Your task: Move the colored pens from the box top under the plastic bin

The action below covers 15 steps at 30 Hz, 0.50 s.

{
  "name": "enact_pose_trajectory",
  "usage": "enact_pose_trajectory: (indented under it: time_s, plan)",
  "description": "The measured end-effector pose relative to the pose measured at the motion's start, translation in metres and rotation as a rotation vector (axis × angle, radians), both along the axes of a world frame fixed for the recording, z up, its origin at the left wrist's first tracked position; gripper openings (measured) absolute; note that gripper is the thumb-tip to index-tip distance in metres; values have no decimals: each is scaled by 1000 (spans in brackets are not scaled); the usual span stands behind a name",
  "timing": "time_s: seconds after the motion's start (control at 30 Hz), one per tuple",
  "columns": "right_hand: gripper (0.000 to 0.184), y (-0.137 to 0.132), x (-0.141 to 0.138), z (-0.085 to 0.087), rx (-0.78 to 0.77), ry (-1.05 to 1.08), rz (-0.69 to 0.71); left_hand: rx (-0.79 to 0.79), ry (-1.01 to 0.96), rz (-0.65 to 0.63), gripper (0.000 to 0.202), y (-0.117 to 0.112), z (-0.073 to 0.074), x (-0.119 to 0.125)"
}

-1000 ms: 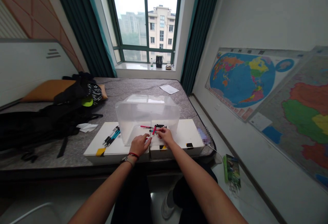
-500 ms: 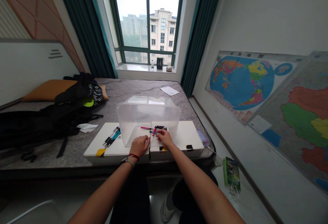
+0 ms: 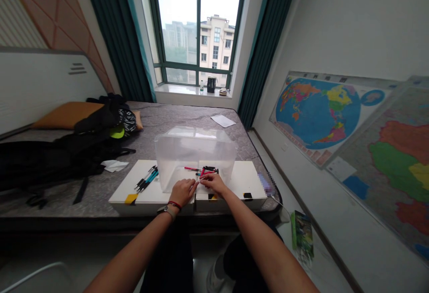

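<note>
My left hand (image 3: 182,191) and my right hand (image 3: 214,183) meet fingertip to fingertip at the open front of a clear plastic box (image 3: 194,148) lying on its side. Both hands are closed in a pinch on a slim, pale, pen-like piece (image 3: 200,179), mostly covered by fingers. Just beyond them, inside the box, lie a red pen (image 3: 191,168) and several dark and coloured pens or pen parts (image 3: 210,168). On the left, a row of black and blue pens (image 3: 146,179) rests on the white cartons (image 3: 124,186).
The cartons sit at the edge of a grey mattress (image 3: 161,116). Black bags and clothes (image 3: 67,150) lie to the left beside a crumpled tissue (image 3: 114,165). A white sheet of paper (image 3: 223,120) is farther back. A green box (image 3: 302,232) stands low at right.
My right hand has drawn slightly back and turned its fingers toward my left hand. The fingertips now meet at the pale slim piece. The view has tilted slightly.
</note>
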State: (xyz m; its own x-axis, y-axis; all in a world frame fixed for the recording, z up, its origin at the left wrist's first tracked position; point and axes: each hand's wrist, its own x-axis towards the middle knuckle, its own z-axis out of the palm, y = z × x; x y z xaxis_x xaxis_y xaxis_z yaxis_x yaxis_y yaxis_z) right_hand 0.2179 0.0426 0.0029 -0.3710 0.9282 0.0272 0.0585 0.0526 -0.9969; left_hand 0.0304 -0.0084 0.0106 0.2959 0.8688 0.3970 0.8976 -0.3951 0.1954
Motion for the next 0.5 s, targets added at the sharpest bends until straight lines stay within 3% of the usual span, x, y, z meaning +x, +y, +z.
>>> enact_pose_trajectory:
  time_s: [0.2,0.4,0.5]
  plan:
    - [35,-3,-1,6,-36,62,-25,-12,-28,-4,40,0,1,-1]
    - [33,-1,-5,6,-201,316,-317,-82,-158,36,38,0,0,-1]
    - [31,2,-9,10,-262,380,-374,-85,-209,47,38,1,-3,-2]
